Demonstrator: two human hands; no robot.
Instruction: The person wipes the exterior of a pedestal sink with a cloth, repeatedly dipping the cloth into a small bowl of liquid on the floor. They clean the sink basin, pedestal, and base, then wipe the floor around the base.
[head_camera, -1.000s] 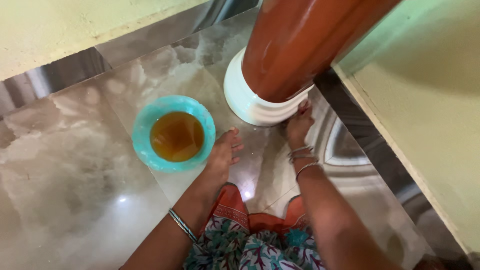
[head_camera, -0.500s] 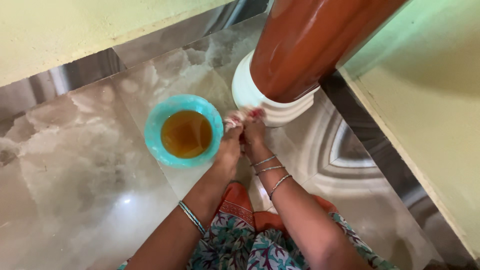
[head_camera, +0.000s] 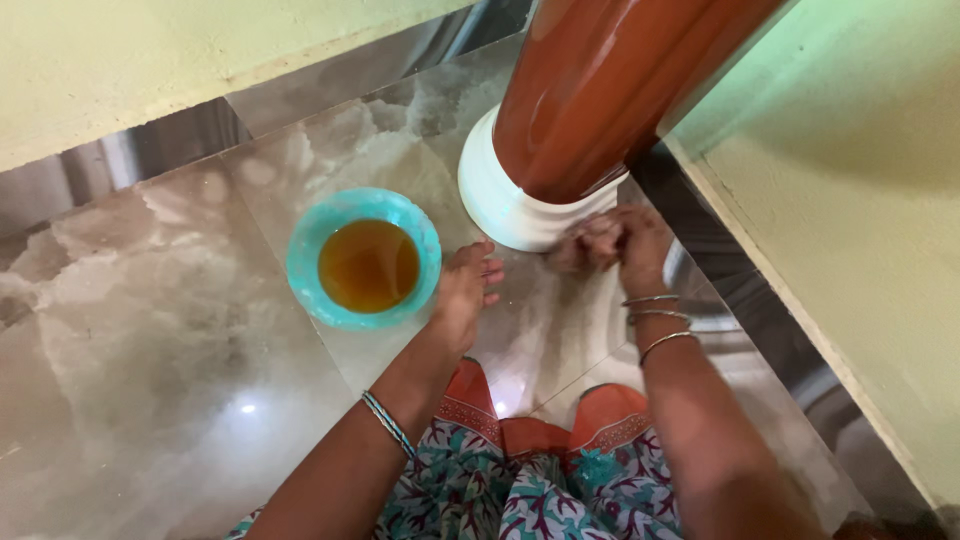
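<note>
My left hand (head_camera: 465, 290) lies flat on the marble floor (head_camera: 180, 330), fingers spread, just right of a teal bowl (head_camera: 305, 250) that holds brown liquid. It holds nothing. My right hand (head_camera: 625, 245) is blurred and curled against the floor, at the foot of the white base (head_camera: 490, 200) of a glossy brown pillar (head_camera: 600, 90). A small pale cloth (head_camera: 575, 250) seems bunched under its fingers, mostly hidden. Bangles ring both wrists.
A yellow-green wall (head_camera: 850, 200) with a dark floor border (head_camera: 740, 300) runs along the right. Another wall (head_camera: 130, 60) lies at the top left. My patterned teal and orange clothing (head_camera: 520, 480) fills the bottom centre.
My two hands were together beside the bowl half a second ago. The right hand has swept right along the pillar's base, and the left has flattened on the floor.
</note>
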